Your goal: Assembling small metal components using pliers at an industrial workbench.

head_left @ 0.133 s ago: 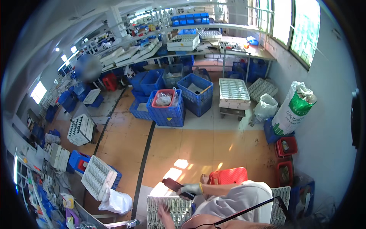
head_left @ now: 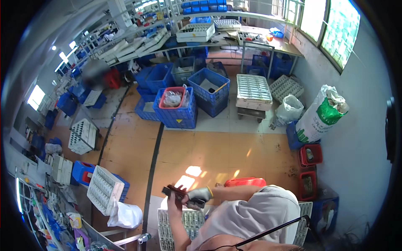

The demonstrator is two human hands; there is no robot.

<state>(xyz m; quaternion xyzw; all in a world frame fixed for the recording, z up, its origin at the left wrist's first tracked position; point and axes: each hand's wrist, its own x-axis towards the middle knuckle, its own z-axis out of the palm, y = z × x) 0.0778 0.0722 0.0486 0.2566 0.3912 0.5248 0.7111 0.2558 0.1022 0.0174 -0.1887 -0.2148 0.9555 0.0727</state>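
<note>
Seen from the head camera: gripped between the bare left hand (head_left: 173, 203) and the gloved right hand (head_left: 200, 194), a dark brown piece (head_left: 177, 193), held just above the far edge of a white compartment tray (head_left: 164, 229). Wrapped narrowly round its left part with the left hand; clasped at the other end with the right, with something black below the glove. Too small to tell whether that black part belongs to the same piece. Probably held two-handed for steadiness, and over the tray to have the compartments within easy reach. Seated, apparently, in grey trousers (head_left: 251, 213), with a second tray (head_left: 302, 224) beyond the leg, perhaps set there to leave the lap free. Past the knee, a red stool (head_left: 245, 182). Farther off, on the bench (head_left: 291, 47), a blue bag (head_left: 276, 32) near the back right corner, likely pushed there out of the way.
</note>
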